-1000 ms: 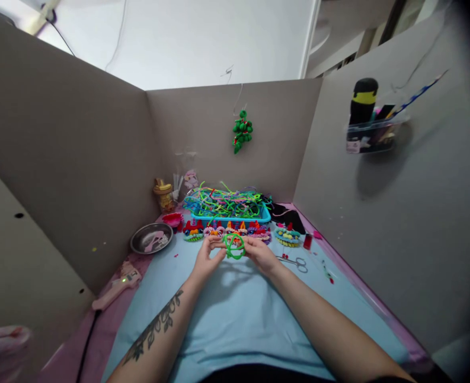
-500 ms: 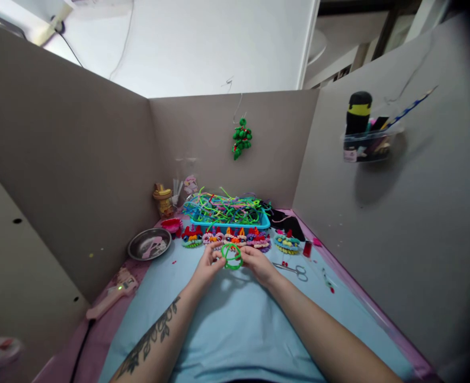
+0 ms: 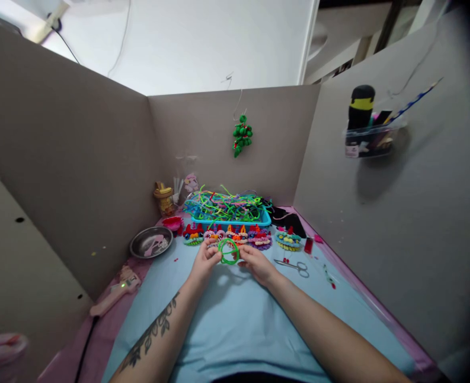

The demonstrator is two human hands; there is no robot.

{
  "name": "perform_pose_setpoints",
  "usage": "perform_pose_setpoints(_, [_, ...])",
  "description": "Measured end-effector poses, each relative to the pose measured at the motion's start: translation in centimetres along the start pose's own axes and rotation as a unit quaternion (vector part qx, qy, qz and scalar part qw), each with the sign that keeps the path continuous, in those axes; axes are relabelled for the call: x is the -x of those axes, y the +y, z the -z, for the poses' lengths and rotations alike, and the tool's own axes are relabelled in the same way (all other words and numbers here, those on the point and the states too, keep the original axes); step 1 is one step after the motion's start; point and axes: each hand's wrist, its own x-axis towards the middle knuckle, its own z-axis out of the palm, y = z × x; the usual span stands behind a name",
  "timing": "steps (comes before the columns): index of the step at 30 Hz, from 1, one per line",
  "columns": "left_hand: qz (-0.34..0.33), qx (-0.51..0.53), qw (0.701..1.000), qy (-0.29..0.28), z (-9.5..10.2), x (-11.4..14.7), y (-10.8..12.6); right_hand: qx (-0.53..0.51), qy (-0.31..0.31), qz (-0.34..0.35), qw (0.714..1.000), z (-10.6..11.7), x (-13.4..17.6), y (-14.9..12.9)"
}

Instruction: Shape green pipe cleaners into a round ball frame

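Note:
Between my hands, above the blue cloth (image 3: pixel 227 319), is a bright green pipe cleaner (image 3: pixel 223 261) bent into a round, looped shape. My left hand (image 3: pixel 206 259) pinches its left side between thumb and fingers. On the right side, my right hand (image 3: pixel 255 263) has its fingertips closed on the ring. Just beyond them sits a row of colourful pipe-cleaner figures (image 3: pixel 237 235), partly hidden by my hands. One more figure (image 3: pixel 288 240), yellow and blue, sits apart to the right. Scissors (image 3: pixel 294 266) lie to the right of my right hand.
A blue tray (image 3: pixel 254 223) heaped with pipe cleaners stands at the back. At the left are a metal bowl (image 3: pixel 137 246) and a pink glue gun (image 3: pixel 113 299) with a cord. Grey panels enclose three sides; a clear holder (image 3: pixel 368 143) hangs on the right one.
The green loop has turned slightly and shifted a little left and up with my hands. Both hands keep hold of it. The camera view has moved slightly.

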Motion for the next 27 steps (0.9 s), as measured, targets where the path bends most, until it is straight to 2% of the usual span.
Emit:
perform_pose_setpoints(7, [0.012,0.055,0.997,0.052,-0.04,-0.19,0.16,0.036,-0.072,0.060,0.995,-0.39,0.26,0.27])
perform_pose_setpoints(14, [0.052,0.077,0.993,0.074,-0.33,-0.26,0.01,0.039,-0.024,0.066,0.997,-0.67,-0.02,0.74])
perform_pose_setpoints(19, [0.061,0.084,0.992,0.075,-0.32,-0.37,-0.10,-0.023,-0.011,0.024,0.999,-0.46,-0.11,0.80])
perform_pose_setpoints(24, [0.035,0.055,0.995,0.069,0.13,-0.54,-0.20,-0.040,-0.016,-0.023,0.999,-0.41,-0.02,0.38])
perform_pose_setpoints(27, [-0.009,-0.002,0.997,0.073,0.28,-0.41,0.18,-0.024,-0.012,-0.011,1.000,-0.31,0.10,0.24])
